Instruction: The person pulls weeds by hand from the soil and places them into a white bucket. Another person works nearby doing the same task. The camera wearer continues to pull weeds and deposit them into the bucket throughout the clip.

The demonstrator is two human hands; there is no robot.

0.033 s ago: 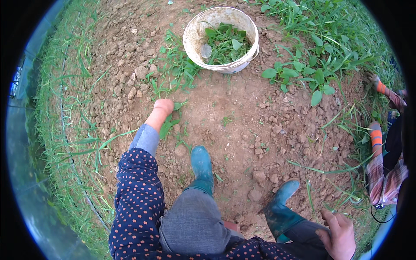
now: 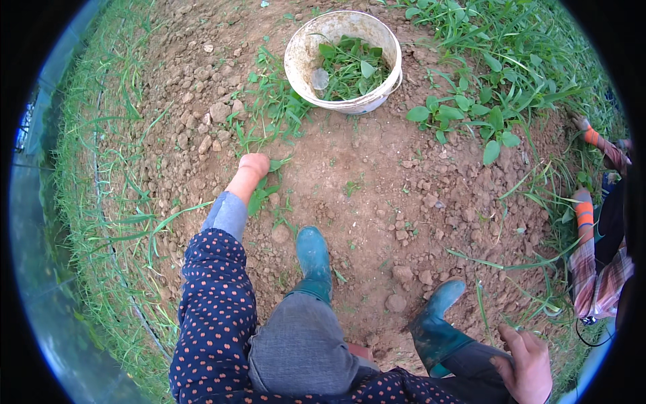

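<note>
My left hand (image 2: 255, 163) reaches down to the soil, fingers closed round a green leafy weed (image 2: 278, 163); its fingertips are mostly hidden. More leaves (image 2: 259, 198) lie just under the wrist. Ahead of that hand grows a patch of low weeds (image 2: 272, 111). Beyond it stands a dirty white bucket (image 2: 296, 84), tilted towards me, with pulled greens (image 2: 356, 71) inside. At the lower right, my right hand (image 2: 526, 363) hangs by my right knee with its fingers loosely bent and thumb apart; no object shows in it.
My green rubber boots (image 2: 313, 256) stand on brown, cloddy soil (image 2: 356, 202). Dense weeds (image 2: 511, 74) grow at the far right. A co-worker's hands with orange cuffs (image 2: 584, 212) work at the right edge. Grass and a thin dark hose (image 2: 145, 323) run along the left.
</note>
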